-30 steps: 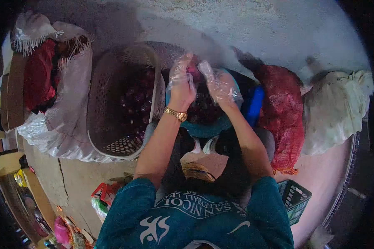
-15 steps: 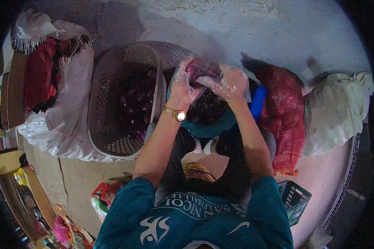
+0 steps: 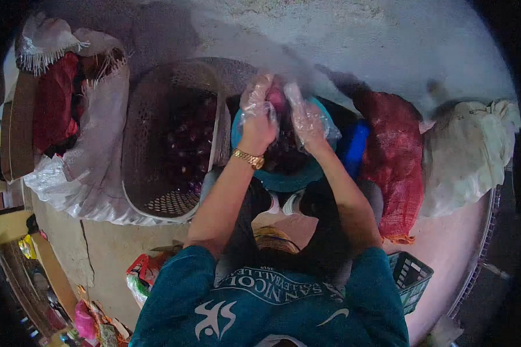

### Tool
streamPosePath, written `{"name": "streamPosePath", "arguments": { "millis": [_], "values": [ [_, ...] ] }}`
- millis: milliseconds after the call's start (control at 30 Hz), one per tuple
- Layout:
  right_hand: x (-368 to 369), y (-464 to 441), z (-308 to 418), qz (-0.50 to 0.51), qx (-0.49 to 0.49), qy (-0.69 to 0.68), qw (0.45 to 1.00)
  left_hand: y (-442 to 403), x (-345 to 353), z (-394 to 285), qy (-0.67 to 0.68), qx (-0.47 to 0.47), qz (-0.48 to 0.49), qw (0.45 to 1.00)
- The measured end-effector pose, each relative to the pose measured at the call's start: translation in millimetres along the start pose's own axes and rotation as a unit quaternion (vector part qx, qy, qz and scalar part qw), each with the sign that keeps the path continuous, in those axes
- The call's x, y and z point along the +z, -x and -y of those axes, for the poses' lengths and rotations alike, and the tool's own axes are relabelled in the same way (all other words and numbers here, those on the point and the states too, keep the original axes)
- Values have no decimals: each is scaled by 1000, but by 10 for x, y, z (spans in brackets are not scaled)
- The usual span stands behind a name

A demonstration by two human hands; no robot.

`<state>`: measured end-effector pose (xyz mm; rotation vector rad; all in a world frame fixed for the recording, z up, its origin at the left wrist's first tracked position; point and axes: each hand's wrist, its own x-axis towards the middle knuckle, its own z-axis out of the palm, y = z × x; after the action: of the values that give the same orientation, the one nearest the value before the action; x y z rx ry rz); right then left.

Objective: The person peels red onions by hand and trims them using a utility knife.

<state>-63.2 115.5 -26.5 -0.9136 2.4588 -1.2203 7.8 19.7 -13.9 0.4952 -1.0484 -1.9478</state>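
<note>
My left hand (image 3: 258, 113) and my right hand (image 3: 308, 120), both in clear plastic gloves, are raised over a teal basin (image 3: 285, 183). Between them they hold a red onion (image 3: 278, 97); the fingers of both are closed in around its sides, and their far sides are partly hidden. More dark red onions (image 3: 286, 156) lie in the basin, shaded by my hands. A gold watch (image 3: 250, 158) is on my left wrist. Left of the basin stands a grey slatted basket (image 3: 138, 133) with many dark purple onions (image 3: 191, 139) in it.
A red mesh sack (image 3: 392, 162) and a pale woven sack (image 3: 466, 156) stand at right, a blue object (image 3: 356, 149) beside them. A white woven sack (image 3: 101, 144) is at far left. A green crate (image 3: 411, 280) sits behind my right side, plastic bags (image 3: 139, 277) at left.
My hands have drawn apart slightly and turned, fingers now pointing forward along the onion's sides. The bunch of onions seen between them before shows now as a single onion.
</note>
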Motion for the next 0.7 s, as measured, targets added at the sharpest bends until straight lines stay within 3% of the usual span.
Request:
{"name": "streamPosePath", "arguments": {
  "millis": [33, 67, 100, 133, 167, 233, 267, 333, 367, 433, 467, 533, 567, 600, 633, 667, 700],
  "values": [
    [-88, 13, 82, 29, 89, -78, 993, -9, -48, 35, -139, 82, 51, 986],
    [-33, -15, -49, 27, 89, -78, 993, -34, -36, -76, -138, 81, 52, 986],
    [87, -56, -279, -50, -54, -52, 996, -60, 4, -277, 9, -121, 33, 992],
    [160, -75, -407, -125, -195, -25, 972, -69, 37, -422, 156, -316, 10, 936],
    [122, -59, -347, -124, -195, -26, 973, -61, 51, -484, 155, -316, 10, 936],
    [-22, -19, -127, -45, -31, -12, 998, -49, 68, -551, 106, -293, 97, 945],
    [-29, -37, -102, -45, -31, -12, 998, -52, 49, -513, 106, -293, 97, 945],
    [-15, -76, -68, -16, 31, -60, 998, -55, -14, -412, 13, -143, 149, 978],
    [-7, -81, -87, -15, 31, -60, 998, -57, -16, -436, 12, -142, 148, 979],
    [-28, -96, -148, 128, 75, -162, 976, -75, -5, -476, -47, -91, 160, 982],
    [-101, -100, -68, 127, 76, -161, 976, -93, -34, -479, -46, -92, 160, 982],
    [-320, -106, 205, 122, 256, -319, 904, -157, -139, -492, -169, -47, 93, 980],
    [-348, -68, 215, 63, 206, -305, 928, -182, -178, -510, -168, -45, 92, 980],
    [-335, -79, 62, 63, 204, -306, 928, -213, -208, -536, -68, -79, 54, 993],
    [-293, -90, -207, 52, 80, -150, 984, -242, -221, -542, 34, -112, 16, 993],
    [-326, -68, -177, 39, -45, 13, 998, -248, -217, -522, 34, -112, 16, 993],
    [-499, -10, 33, 85, 7, 152, 985, -246, -218, -494, 47, -139, -14, 989]
  ]
}}
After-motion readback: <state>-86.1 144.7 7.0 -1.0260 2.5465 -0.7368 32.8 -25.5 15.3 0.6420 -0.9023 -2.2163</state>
